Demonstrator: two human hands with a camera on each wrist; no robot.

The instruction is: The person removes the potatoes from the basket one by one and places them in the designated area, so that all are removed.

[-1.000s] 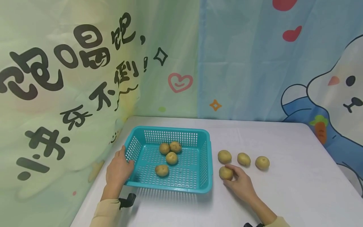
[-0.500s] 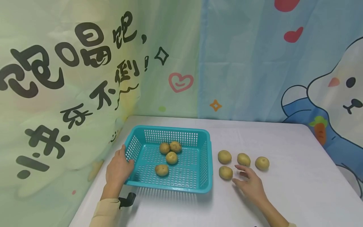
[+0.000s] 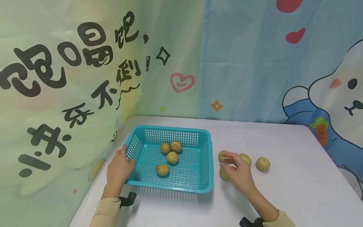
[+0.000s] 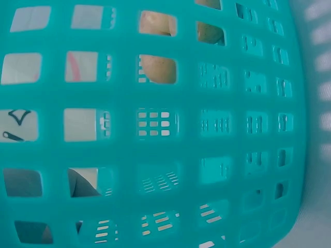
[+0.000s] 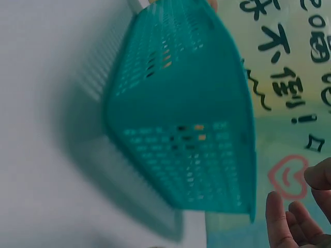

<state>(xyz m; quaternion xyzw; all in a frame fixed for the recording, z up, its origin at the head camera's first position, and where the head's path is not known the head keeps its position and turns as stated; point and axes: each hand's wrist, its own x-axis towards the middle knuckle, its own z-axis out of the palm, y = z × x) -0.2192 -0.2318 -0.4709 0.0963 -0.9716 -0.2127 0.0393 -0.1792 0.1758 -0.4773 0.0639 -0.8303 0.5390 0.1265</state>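
A turquoise perforated basket (image 3: 190, 167) holds several potatoes (image 3: 172, 158) on its floor. My left hand (image 3: 120, 167) grips its left rim, thumb over the inside and fingers along the outer wall. In the left wrist view, the basket's wall (image 4: 119, 154) fills most of the picture. My right hand (image 3: 241, 175) hovers over loose potatoes right of the basket, thumb and fingers apart with nothing between them. It partly covers a near potato (image 3: 223, 174), a potato (image 3: 222, 156) behind it and another potato (image 3: 245, 158). In the right wrist view, the fingers (image 5: 277, 219) show beside the basket (image 5: 176, 103).
One more potato (image 3: 263, 164) lies on the white tabletop (image 3: 295, 179), right of the others. Printed cloth hangs along the back (image 3: 244, 78) and the left side (image 3: 71, 151) of the table.
My right hand has let go of the near potato, moved right, then come back left and farther over the loose potatoes. The left hand and basket stay in place.
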